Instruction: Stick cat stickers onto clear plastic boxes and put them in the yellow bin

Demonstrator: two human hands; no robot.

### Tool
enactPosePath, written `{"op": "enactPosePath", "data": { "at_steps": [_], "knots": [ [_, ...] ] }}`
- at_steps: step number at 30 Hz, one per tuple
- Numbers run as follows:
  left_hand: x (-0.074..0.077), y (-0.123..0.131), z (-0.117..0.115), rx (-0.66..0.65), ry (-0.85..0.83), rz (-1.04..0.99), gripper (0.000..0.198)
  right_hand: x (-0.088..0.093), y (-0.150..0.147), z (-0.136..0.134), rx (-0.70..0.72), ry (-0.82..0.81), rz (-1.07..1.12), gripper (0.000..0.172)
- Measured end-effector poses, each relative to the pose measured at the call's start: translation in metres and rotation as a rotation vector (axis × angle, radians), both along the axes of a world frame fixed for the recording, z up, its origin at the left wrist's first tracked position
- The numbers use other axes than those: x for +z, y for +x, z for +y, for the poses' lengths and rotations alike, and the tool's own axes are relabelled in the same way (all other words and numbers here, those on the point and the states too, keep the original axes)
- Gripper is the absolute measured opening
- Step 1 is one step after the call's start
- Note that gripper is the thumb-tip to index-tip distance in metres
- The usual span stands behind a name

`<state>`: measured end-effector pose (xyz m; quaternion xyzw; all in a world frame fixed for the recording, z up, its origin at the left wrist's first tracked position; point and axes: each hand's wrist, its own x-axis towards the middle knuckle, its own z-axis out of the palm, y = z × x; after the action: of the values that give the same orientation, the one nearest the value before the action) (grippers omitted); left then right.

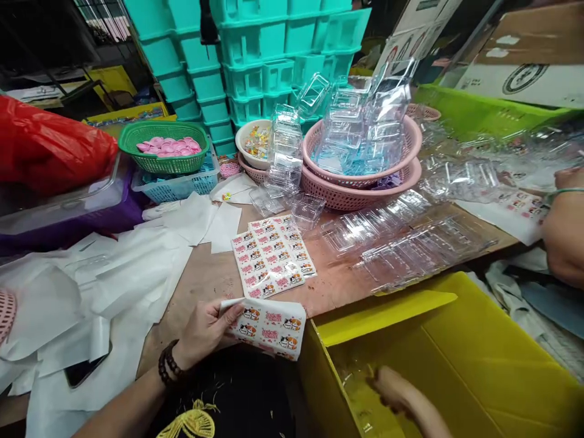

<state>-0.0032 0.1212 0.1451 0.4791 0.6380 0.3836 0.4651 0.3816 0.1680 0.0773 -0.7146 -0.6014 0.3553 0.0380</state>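
Note:
Thumb and fingers of my left hand (208, 331) are closed on a curled sticker sheet (272, 331) printed with cartoon cats and pink lettering. Just beyond it, more sticker sheets (269, 258) of the same print lie overlapped on the table. My right hand (390, 388) is down inside a yellow box (474, 353). Motion smears its fingers, so whether they hold anything does not show. Some clear plastic is faintly visible in the box beside that hand.
Clear plastic cases (374, 222) lie in rows on the table, and more fill a pink basket (365, 176). White backing paper (137, 274) covers the left side. A green basket (162, 146) holds pink pieces. Turquoise bins (250, 45) stand behind. Another person's arm (568, 231) reaches in from the right.

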Motion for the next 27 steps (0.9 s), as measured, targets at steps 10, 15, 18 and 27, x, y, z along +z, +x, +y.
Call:
{"op": "enactPosePath", "data": {
  "at_steps": [10,15,18,27],
  "knots": [
    [0.003,-0.002,-0.019,-0.102,0.252,0.11,0.036,0.101,-0.155,-0.019,0.417,0.295,0.56,0.015],
    [0.012,-0.04,-0.025,-0.106,0.482,0.55,0.049,0.107,-0.205,-0.001,0.711,0.264,0.45,0.013],
    [0.012,-0.049,-0.025,-0.302,0.246,0.46,0.023,0.126,-0.219,0.043,0.734,0.352,0.32,0.019],
    [-0.003,-0.078,-0.04,-0.01,-0.147,-0.317,0.046,0.139,-0.209,0.194,0.206,0.575,-0.34,0.023]
  ]
}}
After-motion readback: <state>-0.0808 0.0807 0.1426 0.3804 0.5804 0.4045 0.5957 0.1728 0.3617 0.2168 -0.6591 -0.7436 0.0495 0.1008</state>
